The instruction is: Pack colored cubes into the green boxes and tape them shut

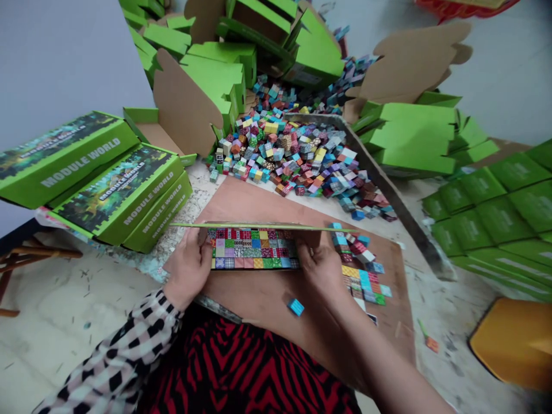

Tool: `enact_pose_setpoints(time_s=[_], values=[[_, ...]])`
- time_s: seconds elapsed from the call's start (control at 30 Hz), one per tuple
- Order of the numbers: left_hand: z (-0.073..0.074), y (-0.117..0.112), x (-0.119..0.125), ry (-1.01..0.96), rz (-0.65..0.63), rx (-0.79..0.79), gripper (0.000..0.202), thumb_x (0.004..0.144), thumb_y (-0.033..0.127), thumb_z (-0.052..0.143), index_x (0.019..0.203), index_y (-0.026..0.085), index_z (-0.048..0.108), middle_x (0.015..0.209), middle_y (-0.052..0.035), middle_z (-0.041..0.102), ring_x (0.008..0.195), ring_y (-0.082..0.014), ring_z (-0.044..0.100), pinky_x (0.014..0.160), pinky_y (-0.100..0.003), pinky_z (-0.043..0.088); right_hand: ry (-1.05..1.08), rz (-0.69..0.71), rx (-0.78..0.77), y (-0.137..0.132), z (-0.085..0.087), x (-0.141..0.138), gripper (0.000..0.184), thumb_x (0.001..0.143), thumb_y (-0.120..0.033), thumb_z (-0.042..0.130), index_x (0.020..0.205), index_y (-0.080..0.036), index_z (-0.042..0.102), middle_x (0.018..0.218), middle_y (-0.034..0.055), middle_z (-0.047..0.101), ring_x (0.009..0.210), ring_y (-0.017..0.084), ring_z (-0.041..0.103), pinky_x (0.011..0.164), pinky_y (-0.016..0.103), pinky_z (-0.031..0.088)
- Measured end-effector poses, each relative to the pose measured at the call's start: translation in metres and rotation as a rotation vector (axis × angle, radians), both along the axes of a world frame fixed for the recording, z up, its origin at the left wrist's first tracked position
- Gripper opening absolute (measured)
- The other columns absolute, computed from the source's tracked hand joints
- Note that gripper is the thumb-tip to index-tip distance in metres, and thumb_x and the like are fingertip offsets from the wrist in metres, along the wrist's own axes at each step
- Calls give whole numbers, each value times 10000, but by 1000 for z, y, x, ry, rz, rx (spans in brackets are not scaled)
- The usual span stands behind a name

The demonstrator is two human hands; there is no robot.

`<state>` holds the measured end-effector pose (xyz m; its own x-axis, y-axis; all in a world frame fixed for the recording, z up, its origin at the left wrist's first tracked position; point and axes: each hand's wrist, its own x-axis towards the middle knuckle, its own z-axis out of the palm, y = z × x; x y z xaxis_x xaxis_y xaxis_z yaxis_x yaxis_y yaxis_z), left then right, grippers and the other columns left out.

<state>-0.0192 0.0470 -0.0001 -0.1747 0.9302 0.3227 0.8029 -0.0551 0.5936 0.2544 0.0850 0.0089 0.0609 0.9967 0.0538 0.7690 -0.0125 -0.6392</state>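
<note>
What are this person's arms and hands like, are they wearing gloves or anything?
No gloves: both the left hand and the right hand are bare. The left arm wears a long sleeve checked in black, white and pale pink, ending at the wrist. The right forearm is uncovered, with no sleeve in view. No watch or bracelet shows.

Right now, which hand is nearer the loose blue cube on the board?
Right. Right hand, on the box, is just beyond the blue cube; left hand holds the box's far end.
</note>
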Motion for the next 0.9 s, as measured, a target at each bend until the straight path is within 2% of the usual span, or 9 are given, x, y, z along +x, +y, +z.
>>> enact_pose_setpoints(time_s=[0.07,0.17,0.27,0.43,0.6,0.77,0.9], values=[[1,1,1,2,25,-50,372,852,257,453,1197,128,500,970,-133,669,963,-315,641,835,-413,488,3,-31,11,3,0,-2,308,777,-382,447,508,-240,397,449,-13,423,457,144,413,474,274,310],[2,2,1,25,48,-78,365,848,273,449,1175,125,515,882,-117,668,842,-306,658,739,-391,492,43,-42,106,9,2,-6,133,709,-312,502,651,-212,568,613,29,604,593,192,544,540,281,392],[1,3,0,57,47,-79,348,838,276,443,1142,131,528,818,-98,659,785,-298,655,691,-376,487,62,-46,150,12,4,-9,190,690,-273,505,807,-210,641,771,61,682,717,234,601,620,311,454],[0,3,-1,90,64,-80,285,825,277,442,1061,155,545,756,-68,634,751,-278,647,668,-361,486,39,-58,136,13,-2,-9,182,692,-285,508,791,-209,640,777,68,693,737,248,620,656,331,476],[0,4,-1,23,35,-38,299,811,249,476,1084,156,552,813,-71,656,806,-265,653,739,-355,506,3,-100,160,14,-10,-9,200,677,-290,510,804,-201,638,774,54,687,744,242,614,655,334,470],[0,5,-1,-42,-6,-12,449,806,209,479,1252,174,513,1052,-101,674,935,-278,652,865,-388,503,13,-71,205,14,-18,-8,163,697,-278,513,777,-207,636,802,56,682,775,243,611,712,356,481],[1,6,-1,-85,-32,-34,507,814,195,468,1320,186,482,1153,-91,655,1033,-271,634,933,-395,487,21,-64,225,13,-21,-7,165,718,-301,531,804,-210,639,877,72,685,875,273,615,801,401,481]])
